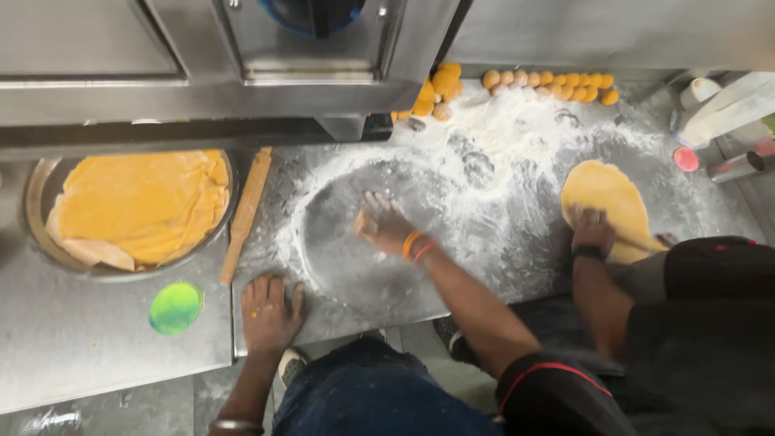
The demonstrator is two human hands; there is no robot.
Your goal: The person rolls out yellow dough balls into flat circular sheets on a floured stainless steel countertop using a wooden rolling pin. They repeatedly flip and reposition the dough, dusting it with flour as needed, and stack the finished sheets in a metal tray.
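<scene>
My left hand lies flat, fingers apart, on the front edge of the steel table. My right hand, with orange bands at the wrist, is spread on a swept, flour-ringed patch in the middle of the table and holds nothing that I can make out. It looks blurred. A wooden rolling pin lies to the left of that patch, apart from both hands. Beside it, a round metal pan holds stacked thin yellow dough sheets.
A co-worker's hand presses a flat yellow dough round at the right. Several orange dough balls line the back by loose flour. A green disc lies front left. Containers stand far right. A steel machine overhangs the back.
</scene>
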